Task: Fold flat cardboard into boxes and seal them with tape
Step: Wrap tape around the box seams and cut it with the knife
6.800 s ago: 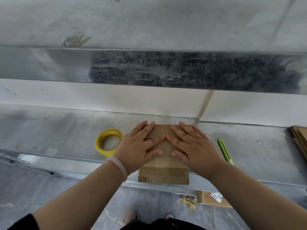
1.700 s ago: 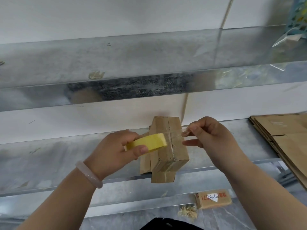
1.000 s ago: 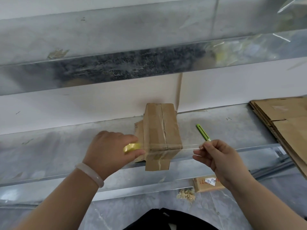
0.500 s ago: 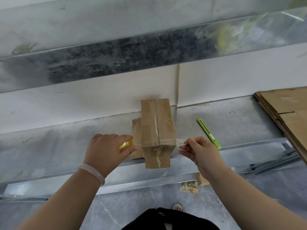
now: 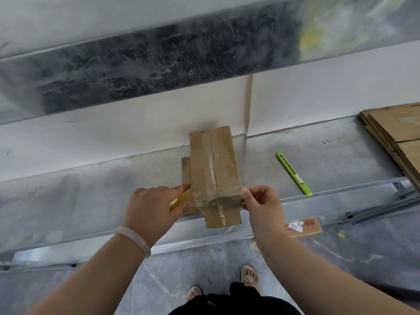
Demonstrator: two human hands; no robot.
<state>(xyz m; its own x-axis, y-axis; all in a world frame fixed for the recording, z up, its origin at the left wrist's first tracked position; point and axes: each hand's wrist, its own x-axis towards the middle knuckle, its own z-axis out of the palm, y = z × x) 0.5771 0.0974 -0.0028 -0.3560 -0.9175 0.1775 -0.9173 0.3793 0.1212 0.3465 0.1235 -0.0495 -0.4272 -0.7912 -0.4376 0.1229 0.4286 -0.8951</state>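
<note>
Two hands: left hand (image 5: 152, 210) and right hand (image 5: 263, 208) flank the box's near end.
Left grip: fingers curl round a yellow tape roll (image 5: 179, 200); the index finger touches the box's left side.
Right grip: thumb and fingers pinch the clear tape strip (image 5: 227, 190) at the right edge.
Box (image 5: 214, 169): stands on the metal shelf (image 5: 91, 201), near end at its front edge.
Handling: likely light, stiff and hollow; best held by the side walls, since the taped faces look slick.
Beyond: green cutter (image 5: 293, 173); flat cardboard (image 5: 397, 142) far right.
</note>
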